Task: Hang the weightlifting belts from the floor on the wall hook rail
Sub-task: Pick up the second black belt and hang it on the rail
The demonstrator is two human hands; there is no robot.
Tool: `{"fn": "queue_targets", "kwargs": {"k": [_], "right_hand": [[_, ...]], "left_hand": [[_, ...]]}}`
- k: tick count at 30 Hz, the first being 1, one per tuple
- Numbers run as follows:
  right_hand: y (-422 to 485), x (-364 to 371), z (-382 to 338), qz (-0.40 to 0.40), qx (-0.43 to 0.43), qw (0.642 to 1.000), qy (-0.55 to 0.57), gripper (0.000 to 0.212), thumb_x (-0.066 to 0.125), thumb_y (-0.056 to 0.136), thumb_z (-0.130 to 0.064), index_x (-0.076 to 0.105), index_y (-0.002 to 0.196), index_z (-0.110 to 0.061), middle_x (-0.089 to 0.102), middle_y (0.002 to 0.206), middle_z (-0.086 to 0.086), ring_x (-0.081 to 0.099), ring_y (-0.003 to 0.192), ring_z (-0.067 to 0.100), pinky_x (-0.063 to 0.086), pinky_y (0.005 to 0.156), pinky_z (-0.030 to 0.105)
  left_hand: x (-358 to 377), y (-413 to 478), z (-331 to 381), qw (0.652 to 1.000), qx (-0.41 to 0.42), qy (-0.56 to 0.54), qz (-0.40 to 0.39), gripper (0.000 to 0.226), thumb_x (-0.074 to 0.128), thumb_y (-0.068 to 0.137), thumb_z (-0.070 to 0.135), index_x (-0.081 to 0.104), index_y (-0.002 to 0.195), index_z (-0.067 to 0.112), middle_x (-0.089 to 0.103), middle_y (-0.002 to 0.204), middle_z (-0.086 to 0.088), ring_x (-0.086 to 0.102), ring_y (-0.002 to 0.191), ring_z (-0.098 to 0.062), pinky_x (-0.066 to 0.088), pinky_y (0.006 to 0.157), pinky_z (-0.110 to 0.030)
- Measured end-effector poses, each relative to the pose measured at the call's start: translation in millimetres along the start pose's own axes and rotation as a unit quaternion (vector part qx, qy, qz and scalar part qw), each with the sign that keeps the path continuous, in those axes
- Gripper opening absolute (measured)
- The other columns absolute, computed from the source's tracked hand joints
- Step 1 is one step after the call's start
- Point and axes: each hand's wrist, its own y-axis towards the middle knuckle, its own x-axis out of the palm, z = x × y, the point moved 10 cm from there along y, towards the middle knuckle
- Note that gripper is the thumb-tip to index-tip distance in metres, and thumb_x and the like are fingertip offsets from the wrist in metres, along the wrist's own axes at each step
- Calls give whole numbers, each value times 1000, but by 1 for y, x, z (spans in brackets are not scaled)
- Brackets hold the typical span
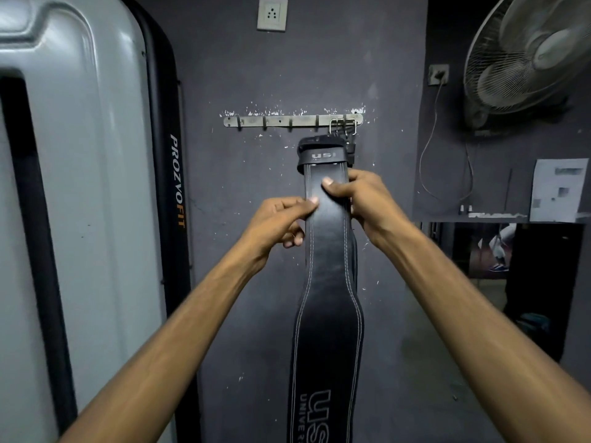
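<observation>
A black leather weightlifting belt (327, 282) with white stitching and USI lettering hangs straight down in front of the wall. Its metal buckle (342, 125) sits at the right end of the steel hook rail (275, 120). My left hand (281, 220) pinches the belt's left edge just below the loop. On the right edge, slightly higher, my right hand (361, 196) grips it with the thumb across the front. The other hooks on the rail are bare. Whether the buckle rests fully on a hook, I cannot tell.
A large grey gym machine (80, 187) marked PROZVOFIT stands close on the left. A wall fan (527, 52) hangs at upper right, its cable looping below. A power socket (272, 13) is above the rail. To the right, a ledge and a dark opening.
</observation>
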Motion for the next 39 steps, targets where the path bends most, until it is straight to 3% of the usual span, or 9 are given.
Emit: {"fn": "queue_targets", "kwargs": {"k": [6,8,13,17,20,25,28,34,39], "right_hand": [[-22,10,7,-59,-35,998,2,9,65,95,-3,70,101,-8,78,92,4,74,77,8,55,63,18],[-28,9,12,-77,-34,996,-6,8,65,96,-3,68,102,-6,76,87,0,72,72,4,53,60,16],[-38,3,34,-168,0,981,-101,4,69,95,-11,65,93,-11,67,61,-10,57,52,0,41,52,19],[-30,-18,36,-256,36,930,-261,35,73,88,-40,73,97,-7,76,80,1,66,68,10,44,57,20],[-5,-38,19,-187,13,958,-216,43,71,87,-49,75,101,-9,76,89,3,68,79,15,47,63,23],[28,-40,20,-63,-2,995,-73,31,63,99,-38,71,82,-14,49,60,-8,44,49,3,35,53,19],[43,-37,35,-22,9,995,-92,33,66,97,-39,72,86,-9,55,51,-11,45,43,2,37,50,19],[74,-28,71,22,2,998,-56,29,69,96,-31,73,80,-8,72,78,10,61,73,21,48,71,34],[110,-26,94,43,-4,994,-97,31,70,95,-33,69,70,-15,72,78,11,63,73,21,53,73,37]], "left_hand": [[-18,28,26,989,10,-95,108,73,57,80,76,76,109,11,64,83,-3,50,66,-16,30,50,-25],[-20,32,31,986,22,-90,137,58,62,83,68,77,96,14,66,83,-5,51,72,-20,29,50,-25],[-18,38,32,986,51,-55,147,26,62,98,29,66,85,7,55,46,9,42,36,-2,30,37,-16],[-12,36,26,987,91,-22,129,27,63,98,28,69,87,5,56,61,-1,46,46,-7,35,41,-18],[-9,35,19,986,98,-21,131,26,62,98,28,69,85,6,56,61,1,46,47,-5,35,41,-18],[-4,42,8,986,111,42,115,26,62,98,24,67,79,7,53,58,8,43,52,-5,34,46,-20],[-6,52,-4,989,98,53,101,26,62,98,26,66,81,7,55,63,5,46,54,-4,37,49,-19],[-25,91,-50,996,-51,35,65,38,66,91,47,75,96,10,70,70,3,60,52,-7,46,47,-17],[-51,137,-67,992,-36,43,109,40,77,86,34,57,106,5,71,83,-9,59,38,-12,52,40,-22]]}}
